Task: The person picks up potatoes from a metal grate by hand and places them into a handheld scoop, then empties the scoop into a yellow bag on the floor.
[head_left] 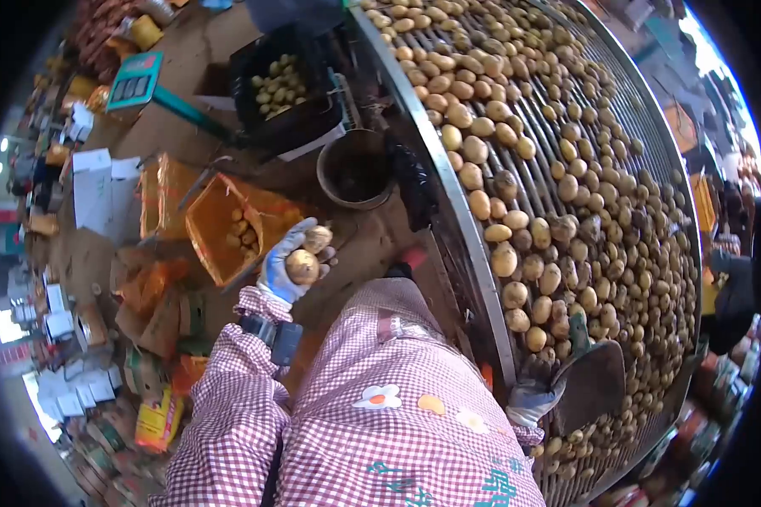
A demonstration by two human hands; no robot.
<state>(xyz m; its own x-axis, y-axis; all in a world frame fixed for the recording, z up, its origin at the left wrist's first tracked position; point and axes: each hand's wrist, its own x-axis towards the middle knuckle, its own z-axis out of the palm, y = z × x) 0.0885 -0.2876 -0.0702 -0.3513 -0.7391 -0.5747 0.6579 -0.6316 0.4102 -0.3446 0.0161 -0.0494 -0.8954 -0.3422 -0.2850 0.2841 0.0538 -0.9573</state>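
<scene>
My left hand point(284, 262), in a blue and white glove, holds two potatoes point(303, 267) in its curled fingers, beside an orange-lined crate point(220, 228) with some potatoes in its bottom. On the right, my gloved right hand point(536, 395) is at the near edge of the roller conveyor point(473, 253), which carries a thick spread of potatoes. Its fingers are partly hidden among the potatoes and beside a dark flat scoop point(592, 384) with a green handle, so what they grip cannot be made out.
A metal bucket point(355, 169) stands left of the conveyor's metal rail. Behind it is a black crate point(283, 93) holding potatoes, near a green scale point(135, 80). White boxes point(106, 190), cartons and orange bags lie at the left. A dark-clothed person point(731, 287) is beyond the conveyor.
</scene>
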